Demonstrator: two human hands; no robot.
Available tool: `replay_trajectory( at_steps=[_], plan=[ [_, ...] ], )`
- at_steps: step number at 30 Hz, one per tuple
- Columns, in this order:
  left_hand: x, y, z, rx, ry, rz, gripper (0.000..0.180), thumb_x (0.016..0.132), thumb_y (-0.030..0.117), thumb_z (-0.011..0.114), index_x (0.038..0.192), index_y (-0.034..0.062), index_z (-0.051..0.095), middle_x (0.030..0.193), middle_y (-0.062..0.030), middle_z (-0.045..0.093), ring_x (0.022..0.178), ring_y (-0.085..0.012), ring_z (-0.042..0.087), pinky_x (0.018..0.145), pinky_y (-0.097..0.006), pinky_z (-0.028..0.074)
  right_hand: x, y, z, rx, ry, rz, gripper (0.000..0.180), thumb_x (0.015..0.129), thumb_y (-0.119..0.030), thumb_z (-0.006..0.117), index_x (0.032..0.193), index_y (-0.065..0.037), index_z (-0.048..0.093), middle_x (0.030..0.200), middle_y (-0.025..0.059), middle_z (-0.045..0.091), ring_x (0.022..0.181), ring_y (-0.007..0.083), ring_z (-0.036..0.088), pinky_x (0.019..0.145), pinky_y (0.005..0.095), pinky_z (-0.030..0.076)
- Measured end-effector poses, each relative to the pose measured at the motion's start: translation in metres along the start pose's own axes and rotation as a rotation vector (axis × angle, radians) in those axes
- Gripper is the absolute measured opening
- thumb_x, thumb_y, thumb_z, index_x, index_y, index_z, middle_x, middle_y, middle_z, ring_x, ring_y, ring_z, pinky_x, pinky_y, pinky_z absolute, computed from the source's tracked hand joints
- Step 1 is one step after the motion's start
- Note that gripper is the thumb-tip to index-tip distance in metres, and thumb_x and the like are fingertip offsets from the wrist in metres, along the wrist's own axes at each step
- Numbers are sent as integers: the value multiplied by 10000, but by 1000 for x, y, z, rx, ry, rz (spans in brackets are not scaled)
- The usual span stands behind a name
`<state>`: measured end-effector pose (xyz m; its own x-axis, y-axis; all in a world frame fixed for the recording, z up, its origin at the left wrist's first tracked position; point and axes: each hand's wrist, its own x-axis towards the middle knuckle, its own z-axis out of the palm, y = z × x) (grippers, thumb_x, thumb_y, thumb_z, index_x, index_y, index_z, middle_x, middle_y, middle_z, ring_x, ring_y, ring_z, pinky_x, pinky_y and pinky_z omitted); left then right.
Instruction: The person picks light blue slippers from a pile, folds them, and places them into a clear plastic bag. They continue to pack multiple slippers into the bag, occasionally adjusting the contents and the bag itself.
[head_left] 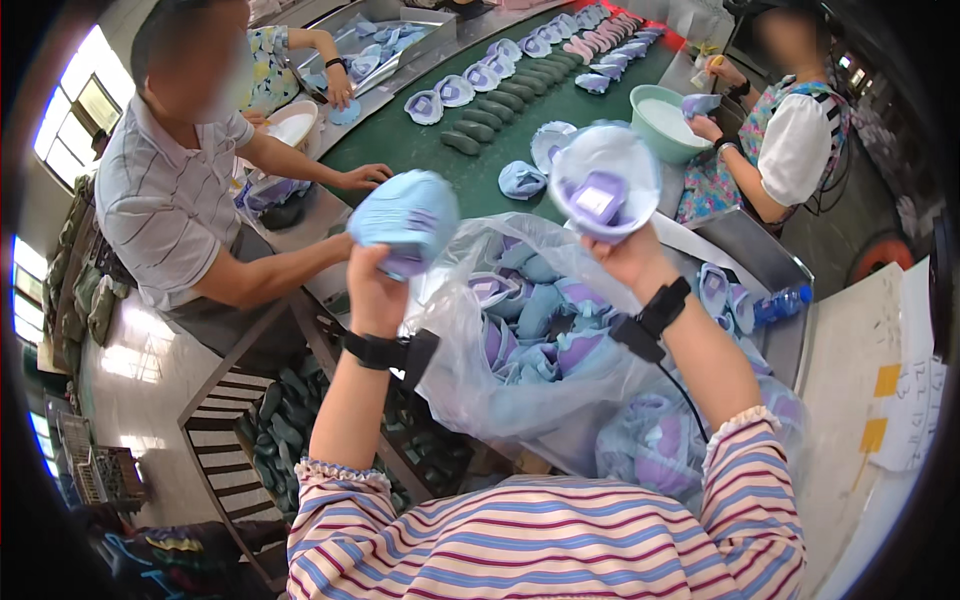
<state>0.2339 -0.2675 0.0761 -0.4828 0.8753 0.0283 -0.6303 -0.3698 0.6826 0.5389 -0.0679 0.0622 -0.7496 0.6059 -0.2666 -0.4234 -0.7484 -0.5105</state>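
My left hand (376, 292), closed at the lower edge, holds up a light blue shoe upper (404, 210) with purple lacing. Its laced front is turned toward me. My right hand (628, 256) grips a second shoe upper (640, 165), tipped so that its pale inside and a purple tongue with a white label face me. Below and between my hands, a clear plastic bag (445, 385) stands wide, heaped with blue and purple uppers (540, 310). Two more uppers, one of them a small blue upper (522, 180), lie on the green belt (385, 140) beyond my hands.
Rows of uppers (455, 91) and dark soles (505, 100) line the belt. A person at left reaches toward my left hand; another at right works over a green basin (645, 120). A slatted crate of soles (285, 420) stands lower left. A blue bottle (783, 305) lies right.
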Motion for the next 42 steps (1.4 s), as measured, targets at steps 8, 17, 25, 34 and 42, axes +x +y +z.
replay_trajectory(
  at_steps=[8, 17, 25, 34, 42],
  plan=[
    [61, -6, -58, 341, 45, -87, 314, 957, 166, 489, 1259, 78, 474, 1231, -57, 551, 1126, -175, 530, 972, -372, 413, 37, -24, -35, -667, 478, -216, 752, 868, -566, 546, 1385, -75, 306, 1354, 140, 357, 1049, 334, 547, 807, 483, 495],
    [227, 0, -62, 781, 204, 93, 421, 869, 145, 592, 1230, 6, 425, 947, -112, 604, 851, -213, 623, 685, -352, 536, -57, 29, 46, -1125, -42, -159, 190, 880, -94, 555, 1040, -2, 601, 950, 69, 643, 842, 152, 641, 691, 280, 515],
    [151, 26, 79, 992, -560, 68, 309, 879, 176, 568, 1161, 48, 556, 954, -99, 600, 813, -184, 622, 674, -307, 487, -66, 79, 44, -1633, -497, -51, 261, 841, -116, 563, 1079, -15, 603, 976, 132, 641, 879, 272, 623, 782, 334, 498],
    [-71, 24, 27, 2485, -963, -219, 919, 648, 477, 757, 1372, 73, 360, 1300, -124, 466, 1091, -361, 501, 820, -558, 443, -22, 99, 26, -1994, -490, 305, 665, 782, -302, 653, 1341, -36, 408, 1266, 182, 497, 1169, 337, 487, 968, 403, 409],
    [-65, 25, 17, 2113, -849, 350, 239, 709, 75, 628, 947, 57, 635, 895, -63, 645, 977, -258, 544, 808, -405, 425, -82, 136, 33, -2514, -864, -89, 587, 731, -248, 634, 1232, 27, 497, 1253, 228, 512, 1167, 379, 477, 839, 482, 466]
  ],
)
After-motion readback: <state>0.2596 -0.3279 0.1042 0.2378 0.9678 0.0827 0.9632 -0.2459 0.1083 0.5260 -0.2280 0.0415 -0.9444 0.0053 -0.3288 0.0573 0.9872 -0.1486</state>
